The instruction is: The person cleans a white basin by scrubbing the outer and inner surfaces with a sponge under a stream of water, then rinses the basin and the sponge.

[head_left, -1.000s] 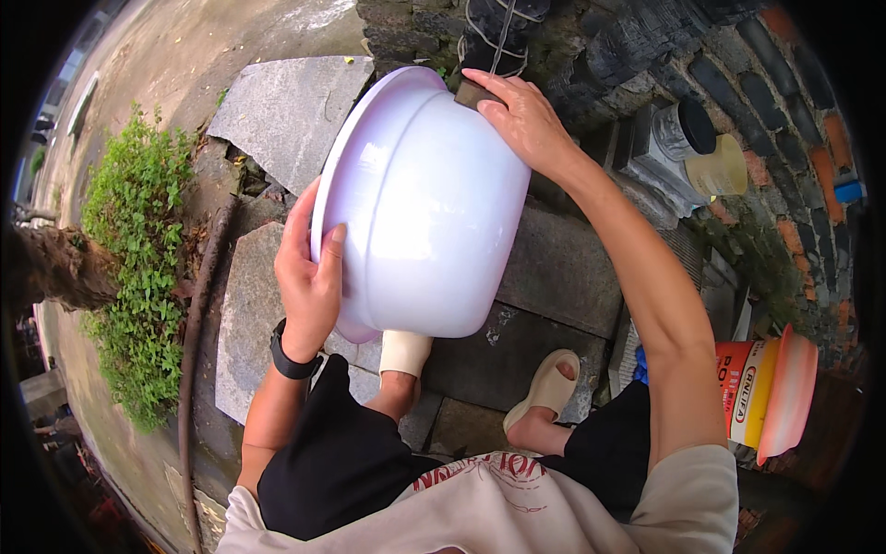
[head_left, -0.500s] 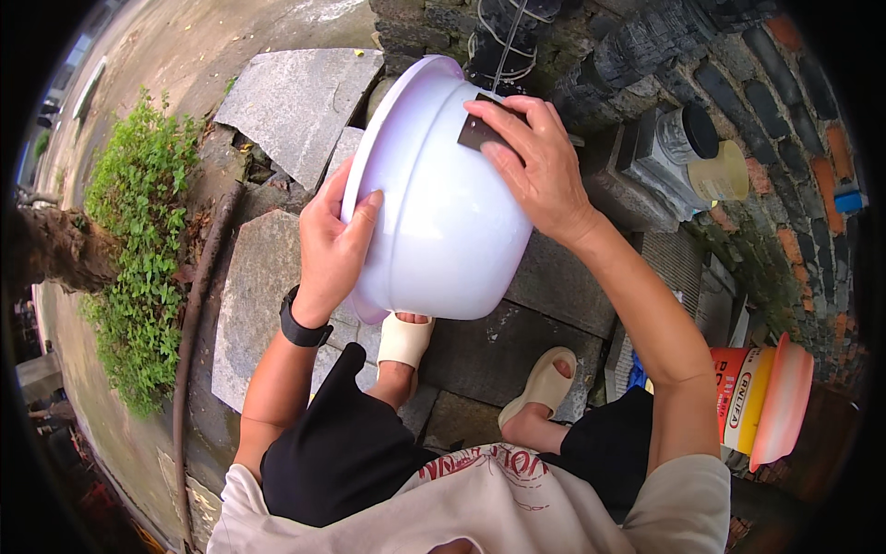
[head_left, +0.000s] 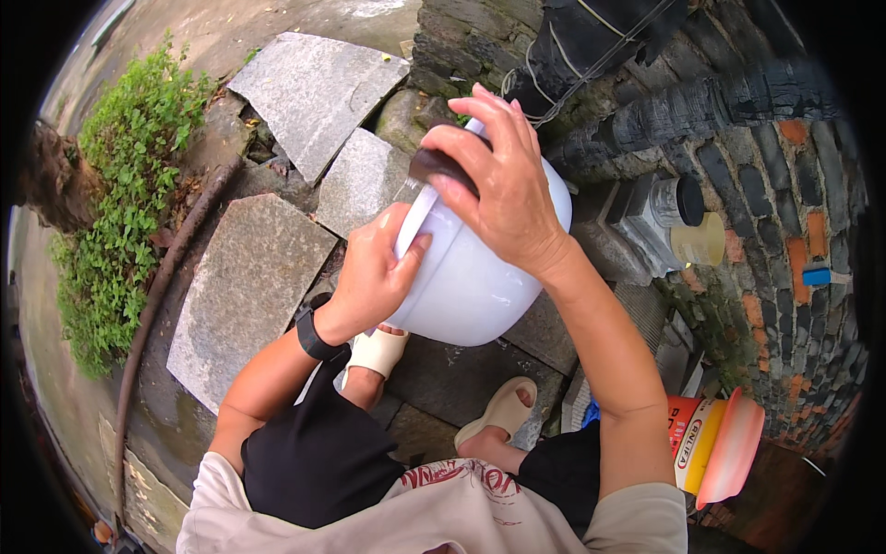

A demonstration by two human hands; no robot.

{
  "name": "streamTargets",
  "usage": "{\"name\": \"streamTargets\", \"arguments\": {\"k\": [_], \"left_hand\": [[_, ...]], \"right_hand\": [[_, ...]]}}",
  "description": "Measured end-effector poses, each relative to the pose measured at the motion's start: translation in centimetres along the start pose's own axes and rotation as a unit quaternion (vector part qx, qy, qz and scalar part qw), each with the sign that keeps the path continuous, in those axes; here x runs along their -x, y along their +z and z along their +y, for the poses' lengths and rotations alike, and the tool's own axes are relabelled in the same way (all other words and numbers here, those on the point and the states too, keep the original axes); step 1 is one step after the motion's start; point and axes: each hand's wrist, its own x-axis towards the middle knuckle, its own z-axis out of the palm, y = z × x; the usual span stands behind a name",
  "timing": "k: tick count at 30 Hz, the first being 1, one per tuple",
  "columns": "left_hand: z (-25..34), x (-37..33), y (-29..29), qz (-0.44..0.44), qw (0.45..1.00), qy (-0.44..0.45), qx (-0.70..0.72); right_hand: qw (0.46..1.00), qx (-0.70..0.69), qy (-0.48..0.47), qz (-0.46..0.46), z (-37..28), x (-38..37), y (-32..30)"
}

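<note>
A glossy white basin (head_left: 480, 286) is held up on its side in front of me, above the paving. My left hand (head_left: 380, 263) grips its rim, thumb on the outer wall and fingers out of sight behind the edge. My right hand (head_left: 503, 185) pinches a dark brown scrubbing sponge (head_left: 430, 166), bent over the far part of the rim. Water seems to drip from the sponge's edge. My right hand hides much of the basin's upper side, and the inside of the basin faces away from me.
Uneven stone slabs (head_left: 254, 277) lie on the left beside a brown pipe (head_left: 148, 314) and a leafy green plant (head_left: 138, 175). A brick wall (head_left: 794, 212) rises on the right. Near it stand a dark-lidded container (head_left: 660, 205) and a red-yellow bucket (head_left: 692, 443) beside a pink basin (head_left: 736, 452).
The basin has turned, its rim tilting farther from me. My right hand has moved the sponge from the outer wall up and left onto the rim. The whole view has shifted too.
</note>
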Motion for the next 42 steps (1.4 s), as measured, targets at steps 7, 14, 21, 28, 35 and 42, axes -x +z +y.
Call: {"name": "streamTargets", "arguments": {"k": [7, 14, 21, 28, 35, 42], "left_hand": [[-0.2, 1.1, -0.1, -0.013, 1.0, -0.011, 0.014], [-0.9, 2.0, -0.5, -0.03, 0.999, 0.034, 0.011], [-3.0, 2.2, 1.5, -0.07, 0.995, 0.065, 0.023], [0.8, -2.5, 1.5, -0.18, 0.968, -0.108, 0.138], [1.5, -5.3, -0.6, -0.1, 0.987, -0.088, 0.088], [1.0, -3.3, -1.2, -0.115, 0.986, -0.063, 0.101]], "right_hand": [[0.985, -0.135, 0.104, 0.004, 3.6, -0.8, 0.1], [0.982, -0.121, 0.141, -0.047, 6.1, -1.2, -0.5], [0.965, -0.188, 0.178, -0.044, 9.4, -0.8, -2.7], [0.989, -0.085, 0.107, 0.048, 6.4, -0.9, 0.1], [0.984, -0.092, 0.037, 0.151, 1.0, -0.6, -0.2], [0.995, -0.085, -0.039, 0.034, 0.5, 1.5, 0.4]]}}
